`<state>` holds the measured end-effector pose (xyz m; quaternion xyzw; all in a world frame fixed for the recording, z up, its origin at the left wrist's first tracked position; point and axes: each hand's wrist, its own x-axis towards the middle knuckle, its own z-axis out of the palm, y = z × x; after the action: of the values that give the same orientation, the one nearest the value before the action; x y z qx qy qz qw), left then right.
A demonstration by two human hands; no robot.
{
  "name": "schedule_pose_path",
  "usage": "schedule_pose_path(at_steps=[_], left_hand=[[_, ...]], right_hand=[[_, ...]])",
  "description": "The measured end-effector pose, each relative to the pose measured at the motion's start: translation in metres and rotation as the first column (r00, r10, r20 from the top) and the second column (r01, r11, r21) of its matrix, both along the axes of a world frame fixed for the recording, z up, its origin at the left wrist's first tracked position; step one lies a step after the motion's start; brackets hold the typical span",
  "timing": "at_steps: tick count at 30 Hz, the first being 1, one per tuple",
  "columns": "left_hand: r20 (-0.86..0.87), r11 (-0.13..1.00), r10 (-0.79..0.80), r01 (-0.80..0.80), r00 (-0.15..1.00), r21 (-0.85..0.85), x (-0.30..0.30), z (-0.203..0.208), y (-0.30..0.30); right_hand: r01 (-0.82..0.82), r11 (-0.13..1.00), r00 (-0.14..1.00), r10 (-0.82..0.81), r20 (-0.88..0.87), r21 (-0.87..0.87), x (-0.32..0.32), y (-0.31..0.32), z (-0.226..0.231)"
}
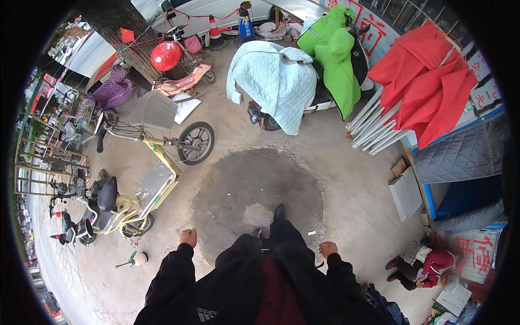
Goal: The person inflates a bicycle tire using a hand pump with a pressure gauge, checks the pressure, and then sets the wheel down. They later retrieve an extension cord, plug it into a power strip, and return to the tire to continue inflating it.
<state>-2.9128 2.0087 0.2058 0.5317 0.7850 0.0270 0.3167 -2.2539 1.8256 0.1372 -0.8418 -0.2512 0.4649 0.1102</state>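
I stand on a round dark patch of pavement (pixel 233 189), with my dark shoe (pixel 279 212) pointing forward on it. Out to my left side hangs my left hand (pixel 188 237), its fingers curled closed and nothing showing in them. My right hand (pixel 327 248) is held low on the other side, also curled, with no object seen in it. A short dark strip (pixel 320 265) shows just below that hand; whether it touches the fingers I cannot tell. Neither hand touches anything around me. Nearest to my left hand is a small pale round object with a handle (pixel 140 258) on the ground.
A yellow electric bike (pixel 157 189) stands to the left. Ahead, a light-blue quilted cover (pixel 273 78) and a green cover (pixel 337 51) drape scooters. Folded red umbrellas (pixel 422 81) lean at right, above a white box (pixel 405 194). A person in red (pixel 436 265) sits low at the right.
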Motion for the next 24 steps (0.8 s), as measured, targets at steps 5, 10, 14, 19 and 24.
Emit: schedule_pose_path(at_steps=[5, 10, 14, 19, 24], left_hand=[[-0.137, 0.972, -0.024, -0.009, 0.990, -0.235, -0.028, -0.013, -0.104], [0.042, 0.879, -0.328, 0.321, 0.944, -0.352, -0.016, -0.028, -0.085], [0.004, 0.669, -0.620, 0.531, 0.785, -0.520, -0.028, -0.063, 0.031], [0.225, 0.832, 0.489, -0.372, 0.843, -0.412, -0.087, -0.084, 0.243], [0.127, 0.986, 0.161, -0.164, 0.979, 0.012, -0.113, -0.051, 0.500]], right_hand=[[-0.692, 0.719, 0.673, 0.676, 0.300, -0.066, 0.056, 0.094, -0.036], [-0.223, 0.972, 0.975, 0.221, 0.040, 0.071, 0.046, 0.247, -0.006], [-0.330, 0.938, 0.944, 0.323, 0.071, 0.104, 0.007, 0.369, -0.008], [-0.258, 0.956, 0.964, 0.245, 0.101, 0.138, -0.069, 0.485, -0.014], [-0.415, 0.891, 0.904, 0.427, -0.030, 0.185, -0.161, 0.624, 0.053]])
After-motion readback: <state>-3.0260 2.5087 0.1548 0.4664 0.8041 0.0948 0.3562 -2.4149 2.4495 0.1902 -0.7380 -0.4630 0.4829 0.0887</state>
